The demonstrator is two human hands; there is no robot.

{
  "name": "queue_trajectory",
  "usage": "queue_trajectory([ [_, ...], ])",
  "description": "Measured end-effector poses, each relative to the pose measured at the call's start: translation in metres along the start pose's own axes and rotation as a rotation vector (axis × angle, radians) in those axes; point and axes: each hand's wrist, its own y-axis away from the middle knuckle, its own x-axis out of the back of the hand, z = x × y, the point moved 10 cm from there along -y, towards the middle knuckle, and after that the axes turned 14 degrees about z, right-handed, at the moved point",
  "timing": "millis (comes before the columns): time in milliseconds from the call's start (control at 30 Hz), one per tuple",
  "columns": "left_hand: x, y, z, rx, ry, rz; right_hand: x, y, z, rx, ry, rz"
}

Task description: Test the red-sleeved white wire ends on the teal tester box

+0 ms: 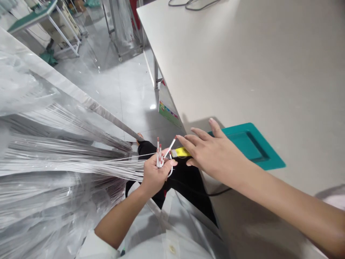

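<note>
My left hand (156,172) is closed around a bundle of thin white wires (118,167). Their reddish tips (159,151) stick up out of the fist, and one wire curls below the thumb. My right hand (207,147) is spread with its fingers stretched out, over the table's edge. Its index fingertip is at the reddish end of one wire that leans out of the bundle. Between the two hands is a yellow tool (181,152) with a pale end; the rest of it is hidden behind my right hand.
A green tray (253,144) lies on the large pale table (256,64), partly behind my right hand. Black cable (192,4) lies at the far edge. To the left, many white wires hang with clear plastic sheeting (24,82) over a rail (88,100). A wheeled rack (121,28) stands beyond.
</note>
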Motion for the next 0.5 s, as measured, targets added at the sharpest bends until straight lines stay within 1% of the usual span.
queue_trajectory([
  [100,0.003,0.0,-0.002,0.013,0.016,0.004,-0.003,0.0,0.002,-0.005,-0.007,-0.001],
  [167,0.005,0.0,-0.003,0.018,0.028,0.004,0.0,-0.001,0.003,0.0,-0.027,0.025],
  [233,0.008,-0.001,-0.003,0.017,0.044,0.003,0.01,-0.002,0.001,0.011,-0.073,0.094],
  [300,0.012,-0.001,-0.002,0.022,0.066,0.007,0.029,-0.001,-0.004,0.004,-0.161,0.23],
  [367,0.016,0.0,-0.001,0.034,0.09,-0.002,0.051,0.005,-0.009,-0.048,-0.294,0.4],
  [400,0.017,0.001,0.001,0.039,0.103,-0.014,0.058,0.009,-0.01,-0.105,-0.371,0.475],
  [433,0.018,0.003,0.003,0.038,0.116,-0.031,0.06,0.012,-0.012,-0.167,-0.462,0.505],
  [467,0.019,0.004,0.007,0.033,0.131,-0.052,0.057,0.014,-0.014,-0.229,-0.577,0.498],
  [500,0.019,0.007,0.01,0.029,0.147,-0.077,0.051,0.016,-0.013,-0.325,-0.69,0.475],
])
